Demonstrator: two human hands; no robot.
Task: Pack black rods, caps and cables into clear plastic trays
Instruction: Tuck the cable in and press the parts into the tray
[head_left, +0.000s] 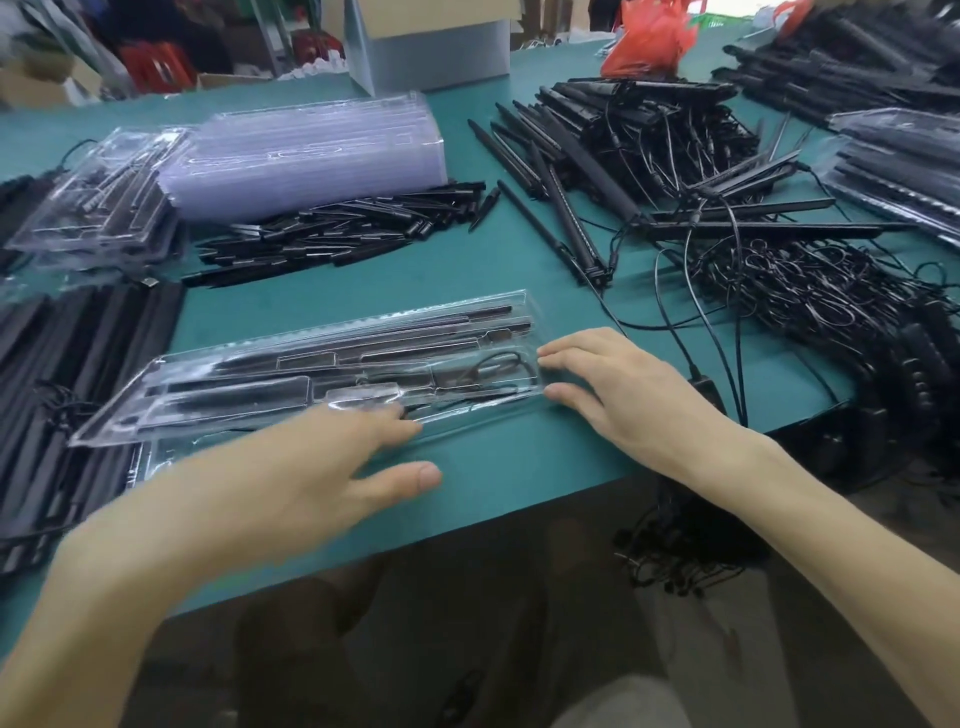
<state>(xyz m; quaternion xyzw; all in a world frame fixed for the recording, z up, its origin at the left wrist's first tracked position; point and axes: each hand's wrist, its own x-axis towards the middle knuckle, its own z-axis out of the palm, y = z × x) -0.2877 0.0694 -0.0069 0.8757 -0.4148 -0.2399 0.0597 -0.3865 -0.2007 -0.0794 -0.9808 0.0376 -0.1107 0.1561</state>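
Item: one clear tray (109, 428), lying near centre on the table (493, 467), long axis running from near left to far right. We are noting black rods (405, 332) seated lengthwise in its far channels and a looped cable (493, 369) in the right-end pocket; the near recesses are showing dark pieces we cannot name through the glare. We are laying the left hand (291, 467) flat over the near long rim at about mid-length, fingers straight and spread, pinching nothing; it is blurred. We are setting the right hand (613, 384) against the right end, fingertips touching the end rim, fingers straight and together, gripping nothing. The tray is stretching leftward from the right hand and lying just beyond the left. We are judging it full and ready to be carried off lengthwise, both hands being equally close. Loose caps (337, 234) and an empty tray stack (301, 150) are lying farther back.
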